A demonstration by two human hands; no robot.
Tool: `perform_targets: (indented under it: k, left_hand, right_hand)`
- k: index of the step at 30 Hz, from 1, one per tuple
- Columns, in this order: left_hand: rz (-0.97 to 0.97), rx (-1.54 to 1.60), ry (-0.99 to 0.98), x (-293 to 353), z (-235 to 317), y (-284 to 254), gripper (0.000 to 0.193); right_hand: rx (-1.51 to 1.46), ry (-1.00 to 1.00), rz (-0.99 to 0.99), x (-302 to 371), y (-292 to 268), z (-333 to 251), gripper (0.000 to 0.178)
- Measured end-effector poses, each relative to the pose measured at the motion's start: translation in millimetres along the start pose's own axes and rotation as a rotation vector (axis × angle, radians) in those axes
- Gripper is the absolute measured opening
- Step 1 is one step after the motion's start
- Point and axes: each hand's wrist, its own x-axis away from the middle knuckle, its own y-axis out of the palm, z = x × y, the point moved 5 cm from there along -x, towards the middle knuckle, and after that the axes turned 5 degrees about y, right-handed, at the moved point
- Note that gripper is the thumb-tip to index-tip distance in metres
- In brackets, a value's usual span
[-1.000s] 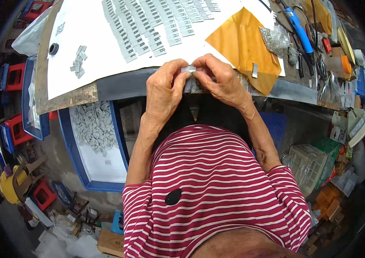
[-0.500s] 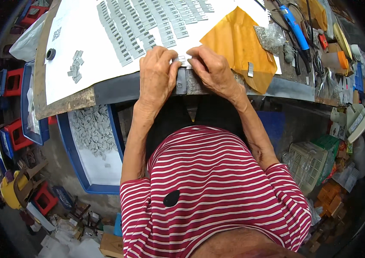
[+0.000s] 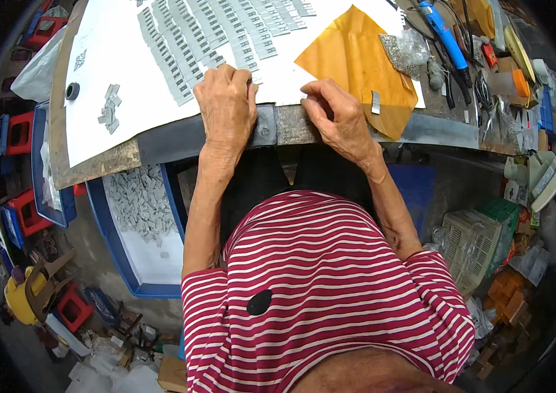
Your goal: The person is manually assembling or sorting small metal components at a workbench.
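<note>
My left hand (image 3: 225,105) rests at the near end of the rows of small flat grey pieces (image 3: 189,49) laid on white paper (image 3: 111,39). Its fingers are curled and closed, and whatever they hold is hidden under them. Over the paper's near edge, to the right, hovers my right hand (image 3: 342,116). Its thumb and forefinger come together in a pinch, and anything between the tips is too small to make out. Beside it lies a yellow-brown envelope (image 3: 350,59) with a single grey piece (image 3: 375,102) on top.
A loose pile of grey pieces (image 3: 110,111) and a black ring (image 3: 72,91) lie on the paper's left. Below the table edge stands a blue tray (image 3: 135,285) with many pieces. At the right are a blue-handled tool (image 3: 445,36), cables and a bag of small metal parts (image 3: 401,56).
My hands were close together around a small pale piece at the table edge. They have parted: the left went left to the rows, the right moved slightly right.
</note>
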Motion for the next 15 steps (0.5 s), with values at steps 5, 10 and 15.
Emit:
perform_targets:
  k: [5,10,15]
  left_hand:
    - [0.027,-0.008,0.005,0,0,-2,0.015]
    - [0.033,0.048,0.001,-2,-2,-1,0.013]
    - [0.045,0.059,-0.007,-4,-6,0,0.013]
  right_hand:
    - [0.009,0.011,0.006,6,-6,1,0.013]
    - [-0.027,0.079,0.018,18,-18,1,0.014]
    - [-0.015,0.134,0.042,29,-28,2,0.015]
